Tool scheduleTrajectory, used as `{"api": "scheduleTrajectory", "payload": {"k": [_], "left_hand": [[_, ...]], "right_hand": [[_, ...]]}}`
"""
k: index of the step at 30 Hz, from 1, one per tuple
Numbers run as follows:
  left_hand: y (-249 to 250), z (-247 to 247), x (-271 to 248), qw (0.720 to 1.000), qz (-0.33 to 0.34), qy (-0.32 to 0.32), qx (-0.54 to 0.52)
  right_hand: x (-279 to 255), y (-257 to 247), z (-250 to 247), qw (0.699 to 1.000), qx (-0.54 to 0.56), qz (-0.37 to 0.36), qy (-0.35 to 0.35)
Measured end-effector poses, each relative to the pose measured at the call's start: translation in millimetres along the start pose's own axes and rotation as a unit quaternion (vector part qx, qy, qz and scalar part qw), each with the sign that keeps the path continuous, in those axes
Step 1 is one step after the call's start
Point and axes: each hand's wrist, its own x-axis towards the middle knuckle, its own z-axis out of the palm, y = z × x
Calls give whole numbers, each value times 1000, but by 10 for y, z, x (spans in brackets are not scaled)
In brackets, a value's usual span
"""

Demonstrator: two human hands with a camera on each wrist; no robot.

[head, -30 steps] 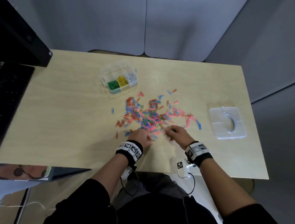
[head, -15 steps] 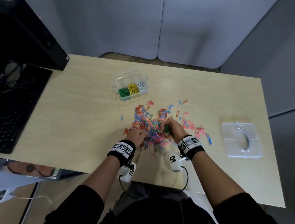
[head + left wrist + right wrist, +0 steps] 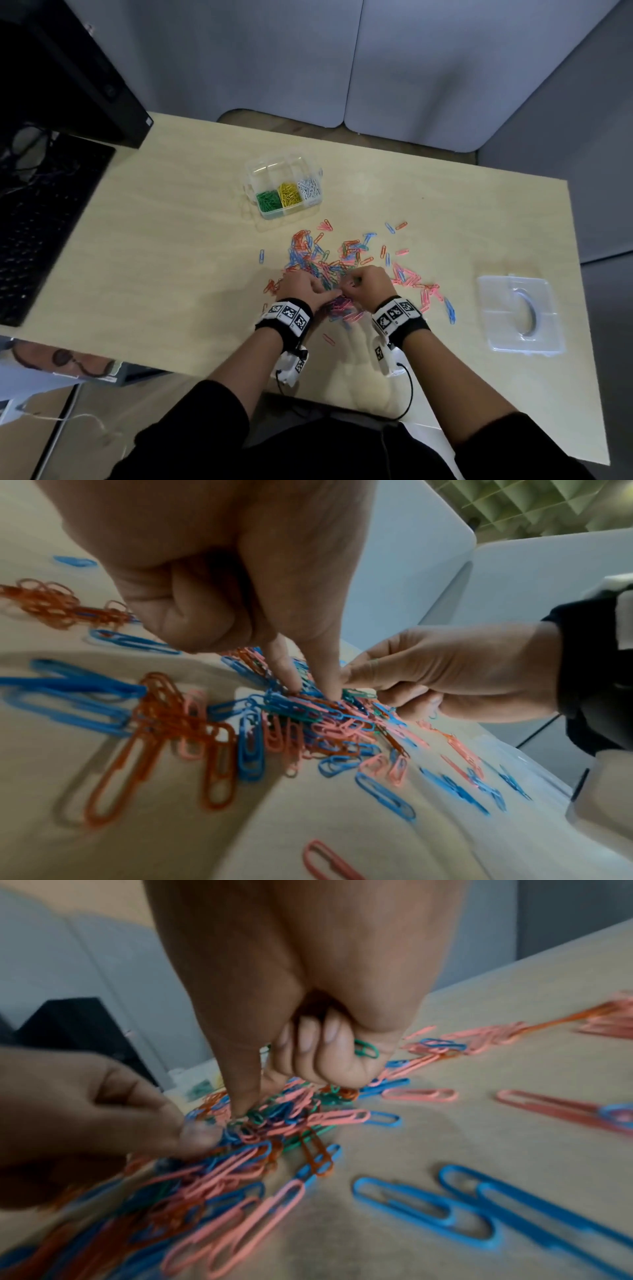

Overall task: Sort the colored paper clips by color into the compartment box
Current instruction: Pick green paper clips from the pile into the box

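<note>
paper clips (image 3: pixel 346 263) in a mixed heap on the table (image 3: pixel 171 257), both hands at its near edge.
the loose blue, orange, pink and a few green clips spread from just beyond the knuckles out to the right, with strays lying apart. the left hand (image 3: pixel 301 286) has its outer fingers curled in while thumb and forefinger reach down into the pile, their tips among the clips; whether they pinch one i cannot tell. the right hand (image 3: pixel 371 286), just beside it, keeps a green clip (image 3: pixel 365 1048) tucked under its curled fingers and pokes its thumb tip into the heap. the compartment box (image 3: pixel 284 192) stands beyond the pile, to the far left, with green, yellow and white clips in its near row. the clear lid (image 3: pixel 519 313) lies well apart on the right.
</note>
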Motion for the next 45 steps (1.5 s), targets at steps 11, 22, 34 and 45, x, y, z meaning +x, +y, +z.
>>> {"api": "scheduleTrajectory", "payload": {"k": [11, 22, 34, 45], "left_hand": [[-52, -268, 199, 993, 35, -66, 92], [64, -397, 409, 951, 227, -82, 194], [-203, -662, 471, 969, 152, -42, 189], [40, -627, 567, 980, 68, -4, 188]], "right_hand": [[-20, 254, -167, 985, 82, 124, 88], [189, -278, 27, 992, -120, 10, 31], [210, -125, 46, 999, -39, -10, -9], [-61, -145, -74, 806, 579, 113, -46]]}}
